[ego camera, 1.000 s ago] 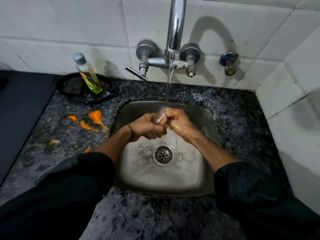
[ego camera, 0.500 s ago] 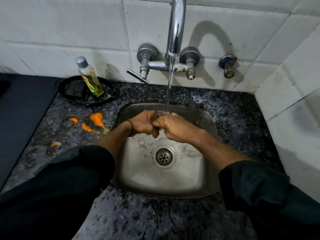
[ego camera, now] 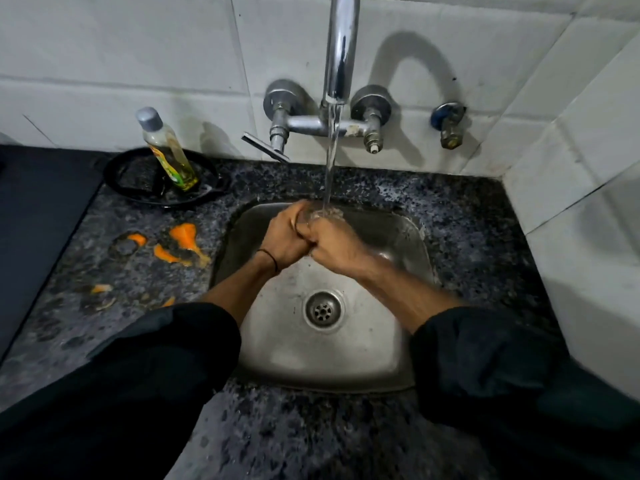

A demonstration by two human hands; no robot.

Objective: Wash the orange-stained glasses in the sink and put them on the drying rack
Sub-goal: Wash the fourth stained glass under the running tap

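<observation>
A clear glass (ego camera: 313,216) sits just above the middle of the frame, over the far part of the steel sink (ego camera: 394,341). Only its rim and a little wet wall show; it seems to stand mouth-up, though blur makes that uncertain. The sink fills the frame's centre, its round drain (ego camera: 322,310) uncovered.

The speckled dark stone bench (ego camera: 460,216) surrounds the steel sink (ego camera: 408,372). On it lie orange stains (ego camera: 183,233), left of the sink, and a black tray (ego camera: 117,168) at the wall.
</observation>
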